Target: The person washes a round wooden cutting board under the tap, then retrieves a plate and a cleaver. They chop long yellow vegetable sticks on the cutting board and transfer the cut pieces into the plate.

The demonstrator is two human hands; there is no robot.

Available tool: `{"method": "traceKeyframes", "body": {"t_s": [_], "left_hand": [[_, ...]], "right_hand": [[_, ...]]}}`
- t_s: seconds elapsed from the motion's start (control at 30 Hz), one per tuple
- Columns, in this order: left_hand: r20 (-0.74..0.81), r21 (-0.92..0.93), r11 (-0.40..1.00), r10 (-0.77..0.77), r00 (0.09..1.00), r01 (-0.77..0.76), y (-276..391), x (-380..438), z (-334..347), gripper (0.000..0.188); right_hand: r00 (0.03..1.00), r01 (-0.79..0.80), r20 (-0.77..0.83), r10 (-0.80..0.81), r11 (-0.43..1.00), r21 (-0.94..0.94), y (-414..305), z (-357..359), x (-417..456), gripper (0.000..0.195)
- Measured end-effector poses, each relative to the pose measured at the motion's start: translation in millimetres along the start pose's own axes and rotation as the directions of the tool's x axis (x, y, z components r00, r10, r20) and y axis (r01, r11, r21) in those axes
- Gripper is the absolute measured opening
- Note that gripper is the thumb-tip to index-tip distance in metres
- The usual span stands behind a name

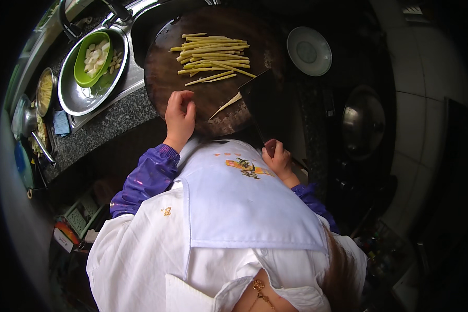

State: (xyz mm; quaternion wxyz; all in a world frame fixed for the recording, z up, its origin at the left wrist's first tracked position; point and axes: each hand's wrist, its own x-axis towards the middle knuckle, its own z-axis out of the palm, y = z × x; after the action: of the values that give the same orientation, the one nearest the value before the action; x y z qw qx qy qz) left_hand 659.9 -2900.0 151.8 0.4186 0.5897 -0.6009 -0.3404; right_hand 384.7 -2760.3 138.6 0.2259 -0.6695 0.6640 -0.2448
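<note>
My right hand (279, 160) grips the dark red handle of a cleaver (263, 101), whose broad dark blade lies at the right side of a round wooden chopping board (160, 74). By the blade's upper left edge is a short, pale shoot tip (228, 104), apart from the rest. Slender yellow stalks, which look like peeled bamboo shoots (214, 54), lie side by side in a pile on the board. My left hand (180, 119) is over the board's near left edge, fingers loosely curled and thumb a little apart, with nothing visible in it.
Left of the board, a steel basin (72, 103) in the sink area holds a green plastic bowl (78, 74) of white pieces. Further left stand a bowl of yellow strips (45, 89) and a blue cloth (61, 123). A pale plate (309, 50) and a metal wok lid (363, 123) are at right.
</note>
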Motion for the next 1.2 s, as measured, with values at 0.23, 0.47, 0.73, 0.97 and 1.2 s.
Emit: {"method": "traceKeyframes", "body": {"t_s": [0.23,0.47,0.73,0.97,1.2], "left_hand": [[0.061,0.04,0.999,-0.032,0.998,0.03,11,5,10,0.014],[0.371,0.429,0.84,0.172,0.913,-0.333,31,6,56,0.018],[0.333,0.575,0.717,0.236,0.913,-0.395,24,31,49,0.01],[0.329,0.636,0.583,0.389,0.861,-0.506,21,84,45,0.014],[0.416,0.683,0.48,0.364,0.833,-0.55,22,100,64,0.011]], "right_hand": [[0.975,-0.027,0.216,0.048,0.995,-0.098,8,1,-10,0.033],[0.972,-0.21,-0.035,0.232,0.925,0.316,-11,-15,15,0.027],[0.881,-0.418,0.024,0.473,0.751,0.511,-6,-11,10,0.025],[0.941,-0.282,-0.031,0.336,0.834,0.475,-7,-6,6,0.021],[0.935,-0.302,-0.024,0.354,0.829,0.471,-6,-8,9,0.022]]}}
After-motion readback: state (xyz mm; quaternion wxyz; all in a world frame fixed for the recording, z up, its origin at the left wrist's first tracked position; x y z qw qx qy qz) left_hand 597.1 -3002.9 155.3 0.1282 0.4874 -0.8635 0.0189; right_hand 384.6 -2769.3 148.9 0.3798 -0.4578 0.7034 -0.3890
